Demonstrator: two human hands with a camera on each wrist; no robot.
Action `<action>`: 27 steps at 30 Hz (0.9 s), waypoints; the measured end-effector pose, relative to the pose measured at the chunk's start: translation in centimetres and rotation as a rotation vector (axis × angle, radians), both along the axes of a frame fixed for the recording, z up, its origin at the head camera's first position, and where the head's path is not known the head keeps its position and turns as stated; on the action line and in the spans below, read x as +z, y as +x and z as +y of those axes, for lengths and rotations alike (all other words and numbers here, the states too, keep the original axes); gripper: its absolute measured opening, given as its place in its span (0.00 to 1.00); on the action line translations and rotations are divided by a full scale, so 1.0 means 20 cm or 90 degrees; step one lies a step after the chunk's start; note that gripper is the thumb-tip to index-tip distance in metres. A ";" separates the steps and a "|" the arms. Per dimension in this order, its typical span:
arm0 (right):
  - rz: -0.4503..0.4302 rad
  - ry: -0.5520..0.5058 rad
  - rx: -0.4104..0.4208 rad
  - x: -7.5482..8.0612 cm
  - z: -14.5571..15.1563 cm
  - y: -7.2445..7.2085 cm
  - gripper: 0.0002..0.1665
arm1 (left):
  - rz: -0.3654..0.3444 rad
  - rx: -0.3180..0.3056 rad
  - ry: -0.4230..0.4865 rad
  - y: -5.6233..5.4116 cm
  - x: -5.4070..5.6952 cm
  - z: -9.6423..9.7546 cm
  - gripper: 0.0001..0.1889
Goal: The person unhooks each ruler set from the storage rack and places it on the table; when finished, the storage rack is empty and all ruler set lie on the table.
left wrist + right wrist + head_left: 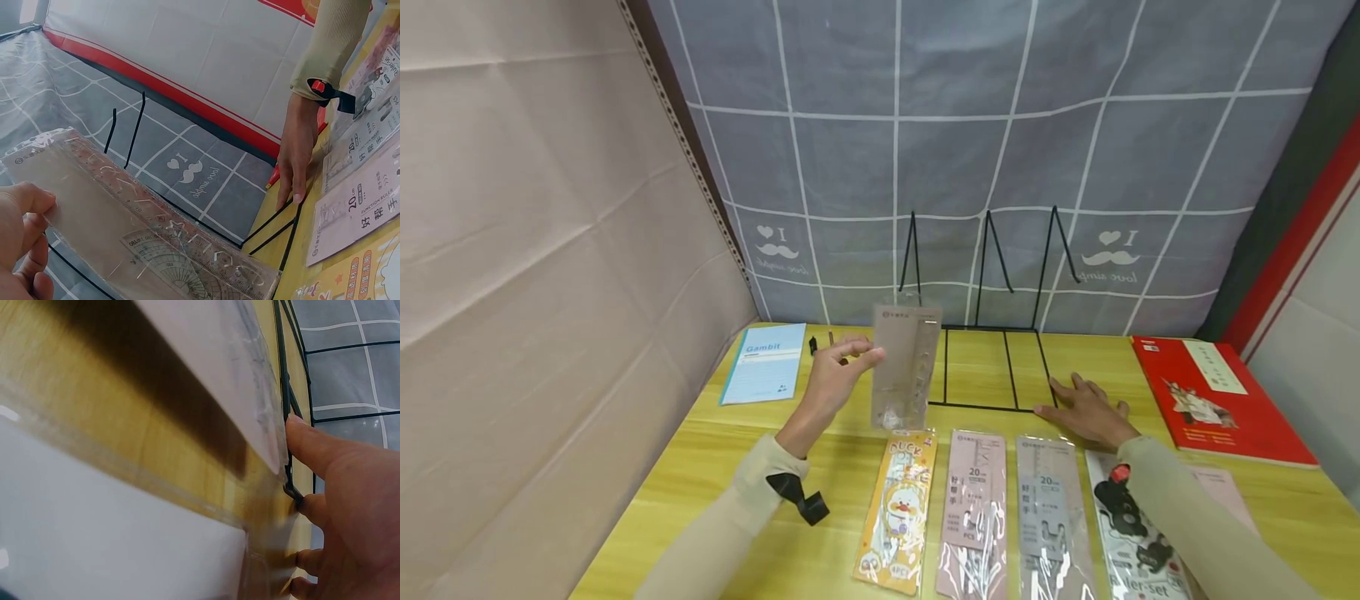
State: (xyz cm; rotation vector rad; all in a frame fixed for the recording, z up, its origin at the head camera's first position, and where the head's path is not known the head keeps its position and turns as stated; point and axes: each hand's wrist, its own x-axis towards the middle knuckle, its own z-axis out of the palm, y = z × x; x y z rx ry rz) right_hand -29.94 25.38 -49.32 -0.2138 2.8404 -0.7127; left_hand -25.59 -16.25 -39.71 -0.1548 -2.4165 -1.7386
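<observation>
My left hand [838,375] pinches the left edge of a clear packet holding a ruler set [904,367], raised in front of a black wire rack [977,407]. In the left wrist view, a stencil ruler and a protractor [178,269] show through the plastic. My right hand [1086,410] rests at the rack's front right corner, fingers spread. The right wrist view shows its thumb [306,434] and a fingertip against the black wire. Upright wire prongs [988,250] rise at the rack's back, and the lifted packet overlaps the left one.
In front of the rack lie a yellow duck packet [895,512], a pink ruler packet [973,508], a grey one [1052,508] and a white bear-print packet [1127,542], partly under the right sleeve. A blue notebook [765,364] lies left, a red book [1217,400] right.
</observation>
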 end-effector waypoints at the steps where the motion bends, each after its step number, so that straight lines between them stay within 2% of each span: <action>1: 0.001 0.000 0.001 0.00 0.00 0.00 0.59 | -0.005 -0.003 0.002 0.01 0.00 0.00 0.20; 7: -0.003 -0.004 0.002 -0.01 -0.01 0.00 0.59 | -0.016 -0.015 0.024 0.09 -0.01 -0.07 0.20; 13: 0.002 0.002 0.007 -0.01 0.00 0.00 0.59 | -0.020 -0.011 0.029 0.20 -0.01 -0.17 0.19; 21: 0.010 0.004 0.011 -0.01 0.01 0.00 0.58 | -0.099 0.048 -0.015 0.35 -0.08 -0.33 0.23; 27: 0.014 0.006 0.013 -0.02 0.01 -0.01 0.59 | -0.152 0.069 -0.050 0.41 -0.15 -0.44 0.24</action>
